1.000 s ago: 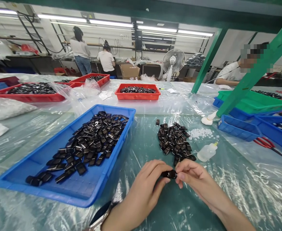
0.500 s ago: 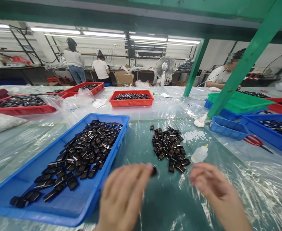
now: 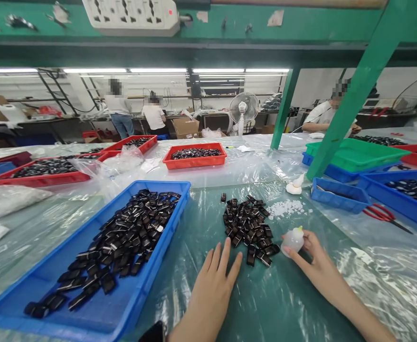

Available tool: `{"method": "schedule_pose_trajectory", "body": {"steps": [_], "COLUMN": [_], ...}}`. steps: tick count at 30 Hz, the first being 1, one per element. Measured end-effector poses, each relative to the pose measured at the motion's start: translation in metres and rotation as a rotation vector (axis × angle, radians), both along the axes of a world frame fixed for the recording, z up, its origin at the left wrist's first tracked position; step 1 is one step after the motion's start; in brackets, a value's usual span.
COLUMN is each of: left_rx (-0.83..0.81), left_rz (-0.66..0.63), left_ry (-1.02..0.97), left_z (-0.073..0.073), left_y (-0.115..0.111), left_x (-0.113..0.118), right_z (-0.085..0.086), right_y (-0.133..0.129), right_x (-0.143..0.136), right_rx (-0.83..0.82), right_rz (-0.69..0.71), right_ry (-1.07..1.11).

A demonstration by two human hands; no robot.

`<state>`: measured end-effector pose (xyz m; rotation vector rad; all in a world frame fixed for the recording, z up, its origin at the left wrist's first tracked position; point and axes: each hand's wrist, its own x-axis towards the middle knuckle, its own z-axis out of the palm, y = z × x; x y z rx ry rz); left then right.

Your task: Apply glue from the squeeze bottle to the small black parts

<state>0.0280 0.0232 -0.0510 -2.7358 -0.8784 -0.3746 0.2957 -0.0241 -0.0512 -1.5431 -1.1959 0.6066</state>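
Observation:
My right hand (image 3: 313, 259) has its thumb and fingers around a small translucent squeeze bottle (image 3: 292, 241) with a yellow tip, which appears to stand on the table. My left hand (image 3: 213, 282) is open, palm down, fingers spread over the table at the near edge of a pile of small black rectangular pieces (image 3: 247, 223). Whether its fingertips touch the pieces I cannot tell. Small white bits (image 3: 287, 208) lie scattered just right of the pile. To the left, a long blue tray (image 3: 123, 308) holds many similar black pieces.
Red-handled scissors (image 3: 379, 213) lie at the right beside a small blue bin (image 3: 340, 194). A white-nozzled container (image 3: 294, 186) stands near the green post (image 3: 347, 109). Behind is a red tray (image 3: 194, 163) of dark pieces. A power strip (image 3: 132, 16) hangs overhead; several people work farther back.
My right hand has closed around the squeeze bottle. My left hand has opened and flattened beside the pile; a dark piece at its fingertips is no longer seen there. The view has tilted up.

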Motion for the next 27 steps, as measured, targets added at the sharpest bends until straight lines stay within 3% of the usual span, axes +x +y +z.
{"method": "schedule_pose_trajectory", "body": {"steps": [3,7,11,17,21,27], "left_rx": [-0.01,-0.034,-0.113,-0.343,-0.531,-0.736], "left_rz": [0.092,0.072,0.064,0.052,0.07,0.172], "left_ry": [-0.004,-0.017,-0.041,-0.171,-0.29,-0.438], "left_z": [0.004,0.019,0.033,0.041,0.042,0.041], "left_y": [0.023,0.039,0.026,-0.002,-0.006,-0.002], "left_x": [0.014,0.03,0.029,0.004,-0.01,-0.01], "right_z": [0.002,0.0,-0.006,-0.003,0.001,0.018], "right_y": [-0.006,-0.011,-0.014,-0.031,-0.054,-0.074], "right_x": [0.0,0.004,0.008,-0.002,-0.023,-0.055], "right_rx": [-0.009,-0.036,-0.052,-0.063,-0.174,-0.182], "right_rz": [-0.005,-0.009,-0.053,-0.126,-0.134,-0.253], "right_ry": [-0.011,-0.01,0.008,0.131,0.319,0.348]}}
